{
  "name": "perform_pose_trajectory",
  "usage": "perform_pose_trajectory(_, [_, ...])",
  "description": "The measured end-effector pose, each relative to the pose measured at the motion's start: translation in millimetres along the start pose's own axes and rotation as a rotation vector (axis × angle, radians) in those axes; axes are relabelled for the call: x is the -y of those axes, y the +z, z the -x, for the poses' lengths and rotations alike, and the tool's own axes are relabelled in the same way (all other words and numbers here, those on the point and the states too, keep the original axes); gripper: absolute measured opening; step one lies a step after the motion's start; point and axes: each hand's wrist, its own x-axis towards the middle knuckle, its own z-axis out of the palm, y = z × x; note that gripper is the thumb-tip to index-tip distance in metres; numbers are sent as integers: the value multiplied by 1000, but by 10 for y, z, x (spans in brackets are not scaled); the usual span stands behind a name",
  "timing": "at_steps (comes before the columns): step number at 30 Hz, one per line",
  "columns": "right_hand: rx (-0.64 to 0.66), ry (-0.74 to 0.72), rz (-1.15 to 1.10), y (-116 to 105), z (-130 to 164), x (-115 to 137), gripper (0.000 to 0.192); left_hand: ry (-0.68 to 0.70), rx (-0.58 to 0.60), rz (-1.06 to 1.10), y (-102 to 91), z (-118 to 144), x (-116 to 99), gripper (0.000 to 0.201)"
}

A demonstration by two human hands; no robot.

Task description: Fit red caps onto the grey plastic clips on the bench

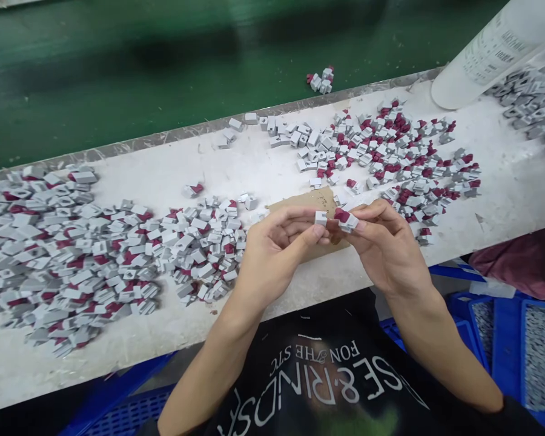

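grey plastic clip (320,217) pinched in the left hand (277,251) fingers; grey-and-maroon clip (345,220) pinched in the right hand (386,242), both raised above the counter's (263,163) near edge over a cardboard scrap (320,197), ends facing, seemingly for mating. loose piles (72,254) flank them.

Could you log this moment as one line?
left hand: holds small grey piece | right hand: holds grey-and-maroon piece | over cardboard scrap
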Motion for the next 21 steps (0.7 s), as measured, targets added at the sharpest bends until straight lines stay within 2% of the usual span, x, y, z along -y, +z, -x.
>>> perform_pose_trajectory(5, [2, -20, 86, -20, 1, -1, 31, -13, 9, -3, 3, -3, 27, 21])
perform_pose_trajectory(14, [-43, -96, 38, 23, 25, -38, 23, -23, 57, 38, -2, -16, 6, 12])
perform_pose_trajectory(21, [53, -97, 51, 15, 8, -16, 28, -13, 111, -92, -68, 2, -30, 11])
